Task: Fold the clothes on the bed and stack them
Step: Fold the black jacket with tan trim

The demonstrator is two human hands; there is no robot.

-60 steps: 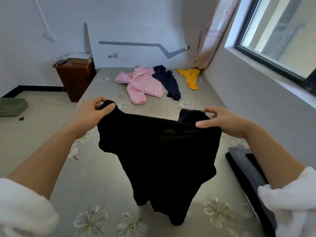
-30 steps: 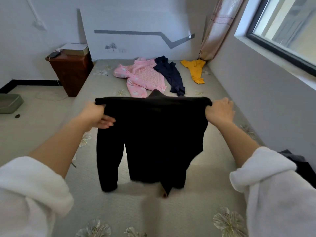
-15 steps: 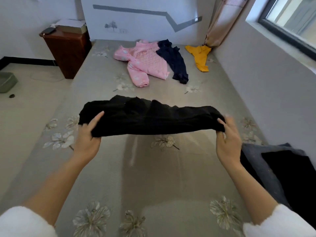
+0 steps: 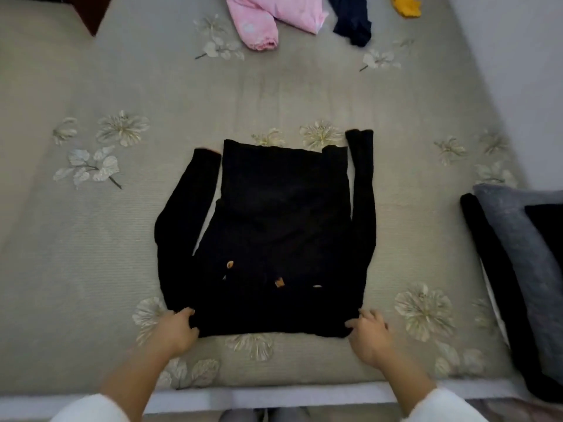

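The black top lies spread flat in the middle of the bed, its shoulder edge nearest the person and both sleeves running up the sides away from them. The left hand pinches the near left corner of the garment, fingers curled shut on the cloth; the right hand does the same at the near right corner.

The step in hand appears to be laying the top out square before folding. To do it well, the person should probably pull the two corners apart until the near edge lies straight, then smooth the body outward so no wrinkle gets folded in. The left sleeve bows out from the body, so it likely needs straightening before it is brought across.

The bed has a grey cover printed with pale flowers, and plenty of it lies bare around the top. A folded stack of dark and grey pieces sits at the right edge, well apart. A pink garment, a navy garment and a yellow garment wait unfolded at the far end. A plain wall runs along the right.
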